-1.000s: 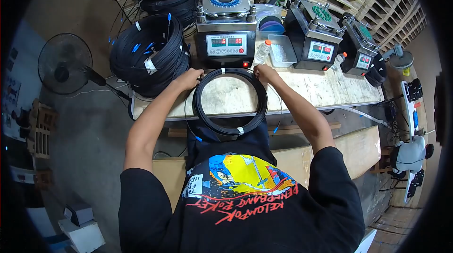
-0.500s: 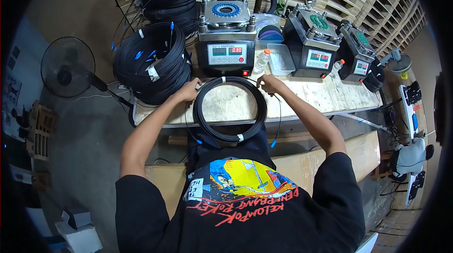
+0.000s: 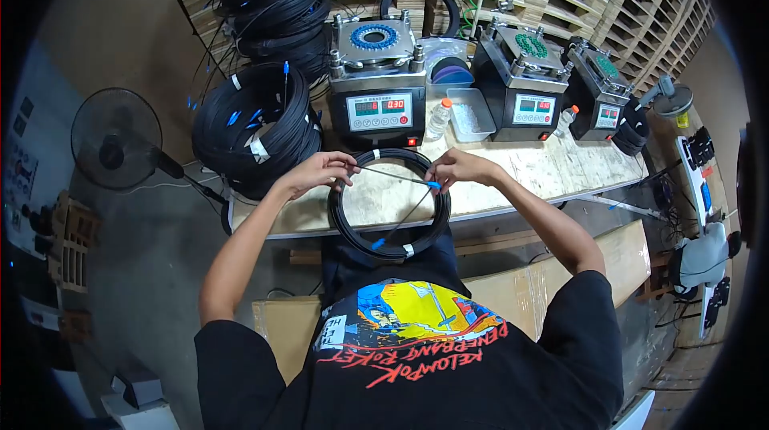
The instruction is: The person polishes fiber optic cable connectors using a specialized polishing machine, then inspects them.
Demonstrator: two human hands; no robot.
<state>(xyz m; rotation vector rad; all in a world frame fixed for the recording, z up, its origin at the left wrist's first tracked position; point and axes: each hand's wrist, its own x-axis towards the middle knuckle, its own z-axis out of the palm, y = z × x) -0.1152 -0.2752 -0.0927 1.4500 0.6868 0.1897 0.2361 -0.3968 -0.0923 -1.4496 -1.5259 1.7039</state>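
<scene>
A coil of black cable (image 3: 340, 218), wrapped with white bands, lies over the front edge of the bench. My left hand (image 3: 327, 169) pinches a loose cable length at the coil's upper left. That length stretches across the ring to my right hand (image 3: 458, 169), whose fingers are closed on a cable end with a blue connector (image 3: 433, 185). A second blue connector (image 3: 378, 245) hangs at the near side of the ring, on a cable running down from near my right hand. Which cable sits deeper in the right fingers is hidden.
Behind the coil stands a polishing machine (image 3: 378, 113) with a lit display; two similar machines (image 3: 525, 113) (image 3: 601, 113) are to the right. A bottle with an orange cap (image 3: 439, 119) and a plastic tub (image 3: 471, 121) stand between. Stacked cable coils (image 3: 256, 125) rise at left, near a fan (image 3: 116, 139).
Both hands have moved inward and toward me, over the coil. The cable ends that hung outside the ring on each side now cross over it, one connector at my right hand.
</scene>
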